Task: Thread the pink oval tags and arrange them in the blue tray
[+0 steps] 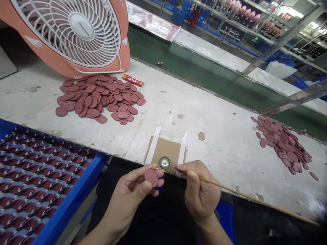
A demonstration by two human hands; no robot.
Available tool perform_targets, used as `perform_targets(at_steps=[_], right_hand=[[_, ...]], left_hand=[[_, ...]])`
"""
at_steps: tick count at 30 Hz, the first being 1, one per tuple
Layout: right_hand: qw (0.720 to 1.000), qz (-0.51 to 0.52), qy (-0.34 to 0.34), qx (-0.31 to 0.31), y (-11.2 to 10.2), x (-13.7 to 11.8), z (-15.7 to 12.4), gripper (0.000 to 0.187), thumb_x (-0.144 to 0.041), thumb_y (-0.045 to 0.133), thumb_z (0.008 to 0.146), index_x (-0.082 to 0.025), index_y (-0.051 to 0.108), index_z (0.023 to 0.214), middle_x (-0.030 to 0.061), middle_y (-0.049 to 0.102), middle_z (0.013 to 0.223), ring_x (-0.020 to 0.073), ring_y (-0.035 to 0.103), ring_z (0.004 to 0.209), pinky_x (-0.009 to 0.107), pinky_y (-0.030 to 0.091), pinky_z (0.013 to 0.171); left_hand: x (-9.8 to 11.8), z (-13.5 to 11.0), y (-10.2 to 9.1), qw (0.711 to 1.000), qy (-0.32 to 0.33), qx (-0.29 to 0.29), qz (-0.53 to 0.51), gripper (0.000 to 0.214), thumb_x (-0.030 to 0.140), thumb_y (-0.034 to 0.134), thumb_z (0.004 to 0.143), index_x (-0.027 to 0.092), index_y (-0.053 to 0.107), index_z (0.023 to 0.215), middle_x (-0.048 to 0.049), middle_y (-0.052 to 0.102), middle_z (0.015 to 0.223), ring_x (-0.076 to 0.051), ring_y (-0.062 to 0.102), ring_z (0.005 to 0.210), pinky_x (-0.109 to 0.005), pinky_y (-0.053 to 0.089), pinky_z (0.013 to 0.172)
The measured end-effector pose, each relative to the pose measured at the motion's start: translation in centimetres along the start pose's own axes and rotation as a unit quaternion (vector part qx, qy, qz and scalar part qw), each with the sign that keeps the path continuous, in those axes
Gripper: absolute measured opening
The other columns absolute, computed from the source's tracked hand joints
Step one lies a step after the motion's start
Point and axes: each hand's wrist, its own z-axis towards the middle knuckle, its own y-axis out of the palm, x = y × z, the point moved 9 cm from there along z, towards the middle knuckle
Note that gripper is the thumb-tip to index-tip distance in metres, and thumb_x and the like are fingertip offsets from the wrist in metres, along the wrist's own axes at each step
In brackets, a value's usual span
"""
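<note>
The left hand is closed in a pinch, with a mauve oval pad held between thumb and fingers. The right hand is curled around a slender wooden stick, its purple-tinged tip brought close to a round metal-rimmed disc. A light pinch at the edge seems best, leaving the pad's face uncovered, while the stick is kept steady. The pad is held just near of the disc, between the hands. The disc lies on a square of brown cardboard, taped to a white worktable by white strips. Mauve ovals are heaped far left and right; more lie in a blue tray, near left.
</note>
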Motion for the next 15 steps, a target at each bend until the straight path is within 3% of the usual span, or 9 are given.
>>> perform_targets(at_steps=[8,15], right_hand=[[0.996,0.081,-0.016,-0.042,0.5,-2.7,0.1,0.024,-0.023,0.043,0.109,-0.014,0.065,0.102,0.0040,0.065,0.085,0.0142,0.061,0.074,0.027,0.049,0.066],[0.993,0.096,-0.018,-0.061,1.4,-2.8,0.0,0.022,-0.022,0.044,0.109,-0.015,0.064,0.105,0.0039,0.066,0.087,0.0144,0.061,0.077,0.027,0.049,0.069]], left_hand=[[0.2,-0.1,0.3,1.000,0.015,-0.019,0.001,0.021,0.031,0.082,0.076,0.027,0.082,0.097,-0.0059,0.082,0.091,-0.019,0.075,0.078,-0.019,0.058,0.063],[0.4,-0.2,0.6,0.999,0.025,-0.044,-0.004,0.024,0.035,0.083,0.075,0.027,0.082,0.097,-0.0039,0.082,0.088,-0.016,0.072,0.074,-0.019,0.058,0.064]])
